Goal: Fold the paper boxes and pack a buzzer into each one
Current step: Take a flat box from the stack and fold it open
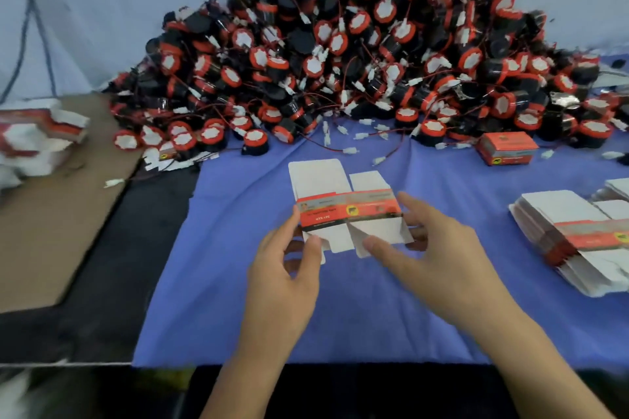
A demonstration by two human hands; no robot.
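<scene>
- The left hand (282, 269) is pinching the left end of a flat box (347, 211), with the thumb lying on a lower white flap and the fingers curling behind the edge.
- The right hand (429, 248) is gripping the box's right end, with the thumb pressing on the lower flap and the fingers clamping round the right edge.
- The box is lying unfolded between both hands over a blue cloth (238, 282), in front of the middle of the heap of buzzers (340, 61). Its red printed band is facing up, and white flaps are sticking out toward and away from the heap.
- The heap is sitting at the back of the bench, a tangle of black and red bodies, red wires and white plugs.
- A folded box (507, 146) is lying at the heap's right foot.
- A stack of flat boxes (571, 235) is lying in front of the heap's right end, well apart from the hands.
- A cardboard sheet (51, 214) is lying at the heap's left, carrying blurred red and white boxes (34, 136).
</scene>
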